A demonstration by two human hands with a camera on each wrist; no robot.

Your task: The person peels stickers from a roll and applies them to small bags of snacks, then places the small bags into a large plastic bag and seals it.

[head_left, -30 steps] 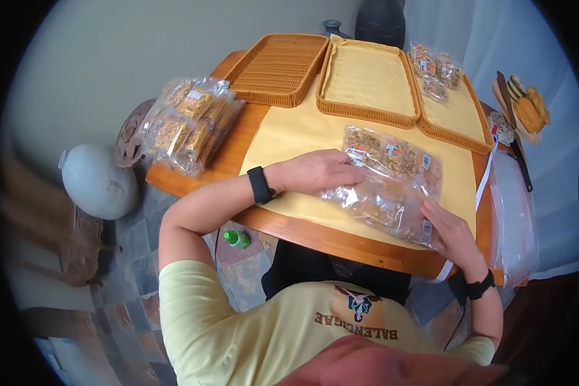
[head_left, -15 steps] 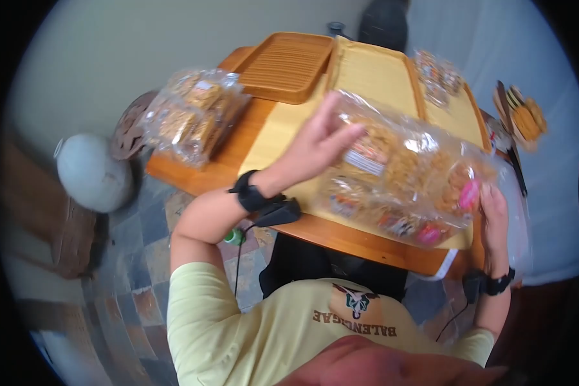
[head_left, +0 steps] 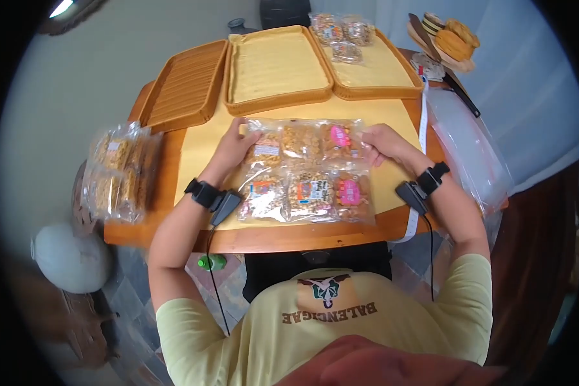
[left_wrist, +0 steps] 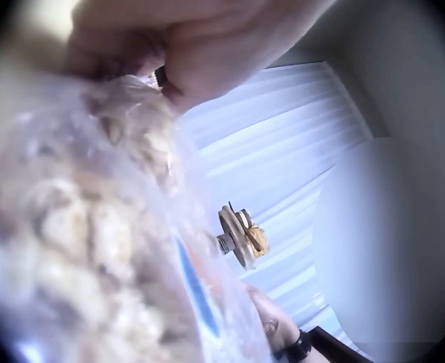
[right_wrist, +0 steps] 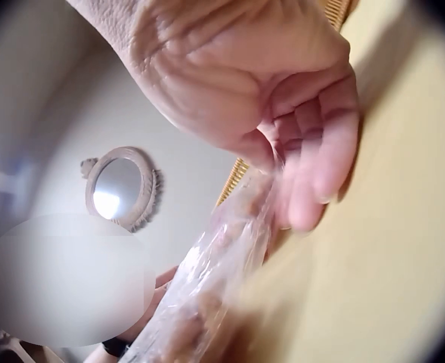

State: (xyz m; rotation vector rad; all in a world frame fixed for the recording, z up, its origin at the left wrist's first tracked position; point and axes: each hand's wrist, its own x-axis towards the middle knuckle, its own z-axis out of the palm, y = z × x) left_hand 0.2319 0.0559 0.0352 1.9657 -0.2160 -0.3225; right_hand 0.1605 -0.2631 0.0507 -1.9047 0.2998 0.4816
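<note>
A large clear plastic bag [head_left: 307, 168] of snack packs faces me above the near part of the cloth-covered table. Its packs sit in two rows; pink labels mark the right-hand ones. My left hand [head_left: 233, 147] grips the bag's upper left corner, thumb on the front. At the opposite upper corner, my right hand [head_left: 387, 143] pinches the plastic between thumb and fingers. In the right wrist view the bag's edge [right_wrist: 234, 234] runs down from that pinch. Blurred chunky snack pieces [left_wrist: 86, 234] fill the near side of the left wrist view.
Along the back stand a bare wicker tray [head_left: 185, 82], a cloth-lined tray [head_left: 276, 67] and another lined tray [head_left: 383, 64] with several snack packs [head_left: 344, 35]. More bagged snacks [head_left: 123, 170] are stacked at the left edge. Flat plastic bags [head_left: 466, 148] and a white strap [head_left: 423, 119] lie right.
The bag has been lifted and swung round to lie square before me, its pink labels on the right. My hands have shifted to its upper corners, and the head view has turned right.
</note>
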